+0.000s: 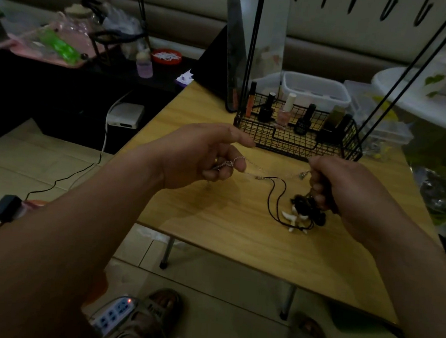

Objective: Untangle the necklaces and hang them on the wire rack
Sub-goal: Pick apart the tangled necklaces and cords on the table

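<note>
A thin silver chain necklace (263, 169) is stretched between my two hands above the wooden table (238, 232). My left hand (204, 153) pinches one bunched end of it. My right hand (347, 185) grips the other end together with dark beaded strands. A black cord necklace (276, 197) loops down from the chain to a tangle of black beads and white tooth-shaped pendants (301, 216) lying on the table. The black wire rack (297, 140) stands just behind my hands, its tall uprights rising to hooks at the top of the view.
Several nail polish bottles (286, 112) stand in the rack's basket. A mirror (254, 45) and clear plastic boxes (315, 90) sit behind it. A power strip (112, 315) and my sandalled feet are on the tiled floor below the table's front edge.
</note>
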The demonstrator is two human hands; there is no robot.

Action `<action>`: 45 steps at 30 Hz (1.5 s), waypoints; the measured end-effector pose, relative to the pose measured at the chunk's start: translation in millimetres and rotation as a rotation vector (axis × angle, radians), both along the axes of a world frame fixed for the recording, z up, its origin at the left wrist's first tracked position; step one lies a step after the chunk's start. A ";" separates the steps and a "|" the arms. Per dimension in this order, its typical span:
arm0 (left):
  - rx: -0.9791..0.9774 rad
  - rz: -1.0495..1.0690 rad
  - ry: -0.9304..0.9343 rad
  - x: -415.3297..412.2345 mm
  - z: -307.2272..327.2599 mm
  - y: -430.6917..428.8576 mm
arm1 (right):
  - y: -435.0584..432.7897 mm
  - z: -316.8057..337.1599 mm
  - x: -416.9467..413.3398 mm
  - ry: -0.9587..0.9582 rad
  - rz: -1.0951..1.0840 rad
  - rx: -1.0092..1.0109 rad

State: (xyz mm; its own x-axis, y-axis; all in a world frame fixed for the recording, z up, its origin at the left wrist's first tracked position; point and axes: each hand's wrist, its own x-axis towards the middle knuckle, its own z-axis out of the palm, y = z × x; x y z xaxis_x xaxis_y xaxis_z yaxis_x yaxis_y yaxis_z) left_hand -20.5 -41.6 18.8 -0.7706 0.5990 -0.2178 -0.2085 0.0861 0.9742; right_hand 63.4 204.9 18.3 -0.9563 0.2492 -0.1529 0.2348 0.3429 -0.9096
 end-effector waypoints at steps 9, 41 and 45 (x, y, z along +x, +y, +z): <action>0.128 -0.109 -0.038 4.1 5.2 12.2 | -28.4 3.0 3.9 0.056 0.133 0.311; -0.317 0.040 0.773 10.1 -2.2 16.3 | -33.0 -11.8 -14.9 0.056 0.212 -0.292; -0.318 0.034 0.781 10.2 -3.4 17.3 | -31.7 -9.4 -12.0 0.049 0.206 -0.238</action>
